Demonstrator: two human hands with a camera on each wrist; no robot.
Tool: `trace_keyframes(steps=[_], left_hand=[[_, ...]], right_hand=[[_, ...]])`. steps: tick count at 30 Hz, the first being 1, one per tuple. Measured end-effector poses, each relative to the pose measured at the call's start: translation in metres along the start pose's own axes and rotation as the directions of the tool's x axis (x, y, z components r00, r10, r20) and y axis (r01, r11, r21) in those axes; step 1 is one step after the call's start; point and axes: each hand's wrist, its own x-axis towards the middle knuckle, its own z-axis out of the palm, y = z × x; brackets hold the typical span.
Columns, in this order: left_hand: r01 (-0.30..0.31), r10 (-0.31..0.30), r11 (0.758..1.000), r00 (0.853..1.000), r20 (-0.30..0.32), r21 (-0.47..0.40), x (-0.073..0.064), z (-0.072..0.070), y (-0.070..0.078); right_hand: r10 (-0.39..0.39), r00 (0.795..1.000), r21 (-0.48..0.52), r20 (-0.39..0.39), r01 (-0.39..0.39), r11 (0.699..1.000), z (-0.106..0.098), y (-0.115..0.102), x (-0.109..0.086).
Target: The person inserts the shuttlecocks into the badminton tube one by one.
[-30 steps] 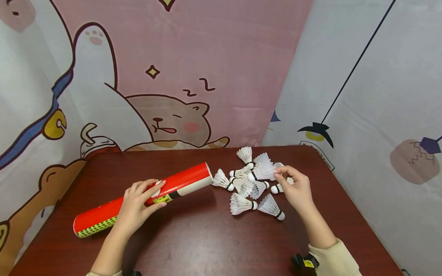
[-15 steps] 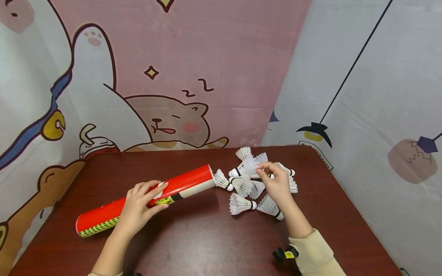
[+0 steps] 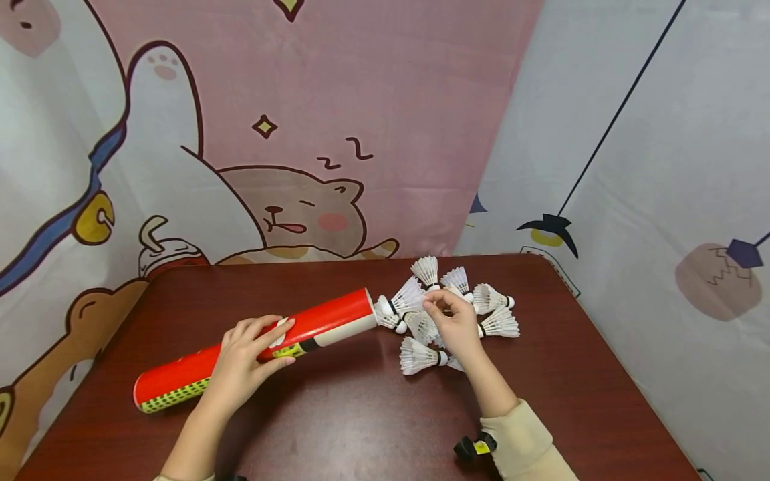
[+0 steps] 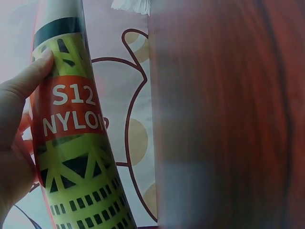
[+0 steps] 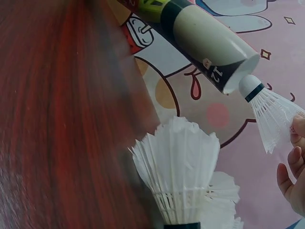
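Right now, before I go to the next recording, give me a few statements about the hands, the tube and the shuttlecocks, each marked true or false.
1. The left hand grips the red tube. True.
2. The right hand holds a shuttlecock with its cork tip at the tube's open end. True.
3. The tube stands upright on the table. False: it lies slanted, its open end raised toward the loose shuttlecocks.
4. The loose shuttlecocks lie by the left hand. False: they lie around the right hand.
5. The tube's label reads S12 NYLON. True; the last letter is partly cut off.
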Motion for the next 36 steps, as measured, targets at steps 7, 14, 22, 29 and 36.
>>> trace_keyframes(steps=[7, 14, 22, 29, 36], left_hand=[[0.003, -0.003, 1.0, 1.0, 0.0, 0.009, 0.001, 0.0, 0.003], [0.003, -0.003, 1.0, 1.0, -0.002, 0.005, 0.0, 0.0, 0.003], [-0.003, 0.003, 1.0, 1.0, 0.006, 0.013, 0.001, 0.001, 0.004], [-0.013, 0.013, 1.0, 1.0, -0.007, 0.009, 0.001, 0.002, 0.004], [-0.015, 0.015, 1.0, 1.0, 0.001, 0.003, 0.0, 0.002, 0.004]], right_hand=[[-0.031, 1.0, 0.009, 0.004, 0.03, 0.999, 0.012, 0.001, -0.004], [-0.015, 0.999, 0.001, 0.028, 0.015, 1.0, 0.022, 0.002, -0.009], [-0.013, 0.998, 0.01, 0.065, 0.013, 1.0, 0.033, 0.0, -0.012], [0.003, 0.995, 0.042, 0.096, -0.007, 0.999, 0.044, 0.0, -0.015], [-0.015, 0.987, 0.088, 0.159, 0.001, 0.996, 0.053, 0.004, -0.019]])
